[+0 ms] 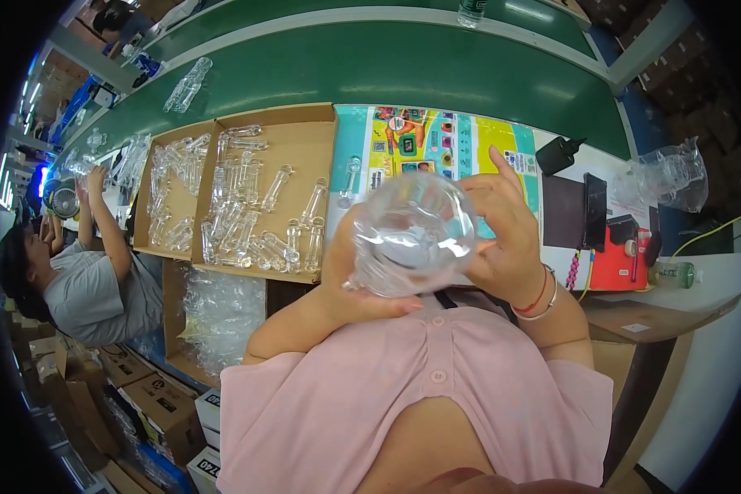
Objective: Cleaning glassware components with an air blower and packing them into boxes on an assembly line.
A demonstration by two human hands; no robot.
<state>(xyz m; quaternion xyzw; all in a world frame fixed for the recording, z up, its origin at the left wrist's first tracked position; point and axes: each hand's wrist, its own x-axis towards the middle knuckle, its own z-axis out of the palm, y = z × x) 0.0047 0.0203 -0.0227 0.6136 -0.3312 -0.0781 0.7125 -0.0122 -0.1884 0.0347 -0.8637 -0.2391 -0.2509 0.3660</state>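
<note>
the work in hand looks like handling or checking one clear vessel (pixel 416 235), held close to the chest at the middle of the dial. the left hand (pixel 347 306) grips it from eight o'clock, thumb along its lower edge. the right hand (pixel 506 226) curves round its three o'clock side, one finger raised; whether it presses on the wall, i cannot tell. a next move would call for a firm left grip and a light right touch, as so smooth a wall may slip.

the vessel is see-through, round and hollow-looking, with bright glints and some blur. at ten o'clock, a tan card box (pixel 305 140) holds slim, glossy tubes (pixel 278 185) with knobbed ends, lying loosely. one more tube (pixel 350 177) lies near half past eleven, on a slick printed sheet (pixel 486 140). a matte black bottle (pixel 556 156) lies at two o'clock; crinkly clear wrap (pixel 667 177) sits beyond it.
</note>
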